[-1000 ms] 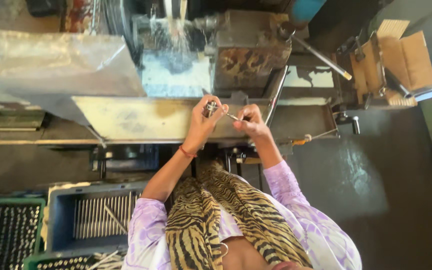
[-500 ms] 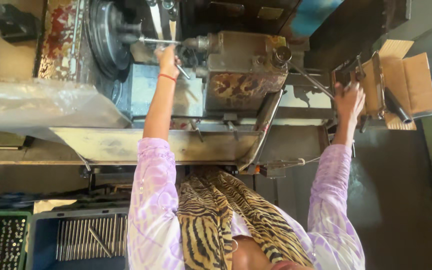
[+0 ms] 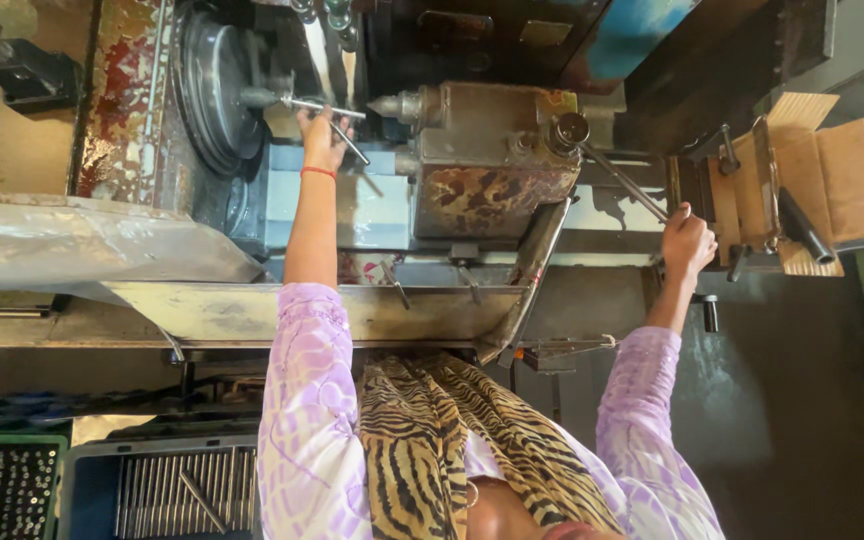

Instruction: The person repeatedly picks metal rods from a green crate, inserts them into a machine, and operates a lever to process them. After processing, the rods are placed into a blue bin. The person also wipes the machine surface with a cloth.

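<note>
**A:** What takes up most of the view?

**B:** A lathe [image 3: 492, 160], worn and rust-stained, running across the upper half. Its round chuck [image 3: 214, 90] sits toward the machine's left end, and the blocky tailstock [image 3: 492, 150] stands right of the middle, its pointed centre facing the chuck. A metal chip tray [image 3: 352, 312] runs along the lathe's near edge.

**A:** And below that?

**B:** At the bottom left corner, a blue crate [image 3: 92, 490] filled with thin metal rods, with a green crate [image 3: 2, 485] of dark parts just beside it. A cardboard box [image 3: 822, 170] stands open at the machine's right end.

**A:** Where are the hands?

**B:** The left hand [image 3: 322, 140], a red band on its wrist, reaches up to the gap between chuck and tailstock. It is closed around a thin metal rod [image 3: 324, 108] that lies level, one end at the chuck. A second slim rod slants down from the fingers; I cannot tell whether that one is gripped too.

**A:** The other one?

**B:** The right hand [image 3: 687, 245] is out at the lathe's right end, clenched on the lower end of a long lever [image 3: 620, 182] that slants up to a round knob on the tailstock.
</note>
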The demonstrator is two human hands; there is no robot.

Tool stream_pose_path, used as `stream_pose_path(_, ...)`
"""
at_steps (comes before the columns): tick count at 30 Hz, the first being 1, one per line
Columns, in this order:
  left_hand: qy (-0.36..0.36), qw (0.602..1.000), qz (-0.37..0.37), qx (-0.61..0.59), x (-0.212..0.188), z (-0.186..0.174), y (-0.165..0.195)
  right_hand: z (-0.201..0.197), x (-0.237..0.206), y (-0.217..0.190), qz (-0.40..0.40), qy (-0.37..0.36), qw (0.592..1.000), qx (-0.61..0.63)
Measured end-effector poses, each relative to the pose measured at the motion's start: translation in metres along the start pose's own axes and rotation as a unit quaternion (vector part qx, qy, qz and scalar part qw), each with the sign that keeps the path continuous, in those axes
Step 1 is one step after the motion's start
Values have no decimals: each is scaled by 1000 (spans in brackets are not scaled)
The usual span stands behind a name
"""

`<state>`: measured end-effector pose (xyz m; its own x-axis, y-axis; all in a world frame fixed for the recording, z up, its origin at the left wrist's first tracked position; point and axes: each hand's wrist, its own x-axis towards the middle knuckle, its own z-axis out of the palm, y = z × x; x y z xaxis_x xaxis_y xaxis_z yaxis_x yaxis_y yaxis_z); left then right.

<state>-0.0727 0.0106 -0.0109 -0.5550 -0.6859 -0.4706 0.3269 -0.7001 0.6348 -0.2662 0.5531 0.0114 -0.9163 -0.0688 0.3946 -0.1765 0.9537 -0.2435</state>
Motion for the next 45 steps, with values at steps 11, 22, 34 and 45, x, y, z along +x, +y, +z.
stream_pose_path(11,-85,989,119,-18,10,17,-15,15,14,12,-44,98,994,34)
stream_pose_path(22,24,984,102,-142,11,-3,-6,17,15,18,-49,89,994,43)
stream_pose_path(34,-21,971,138,-195,10,-3,-9,14,-7,38,11,-49,998,37)
stream_pose_path(45,-13,972,132,-191,6,3,-6,10,-27,32,4,16,996,84)
